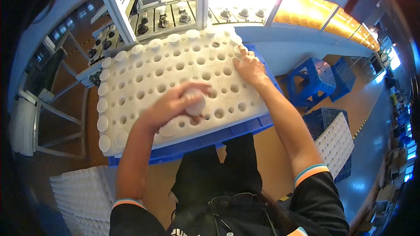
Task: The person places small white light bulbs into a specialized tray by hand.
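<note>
A white foam tray (148, 85) with rows of round holes lies before me. White cup-shaped pieces sit along its left and far edges, one of them a left-side cup (103, 123). My left hand (177, 100), a little blurred, is closed around a white round piece (195, 102) above the near middle of the tray. At the far right corner, my right hand (250, 67) has its fingers on a white cup (237, 50) in the edge row; the fingertips partly cover it. Another white cup (167, 130) is at the near edge below my left hand.
Under the tray is a blue crate (210, 136). Beyond it stands a machine frame (202, 2) with dark holders and a brightly lit section. A blue stool (316, 76) and another foam tray (334, 144) are at the right; stacked white trays (83, 196) stand at lower left.
</note>
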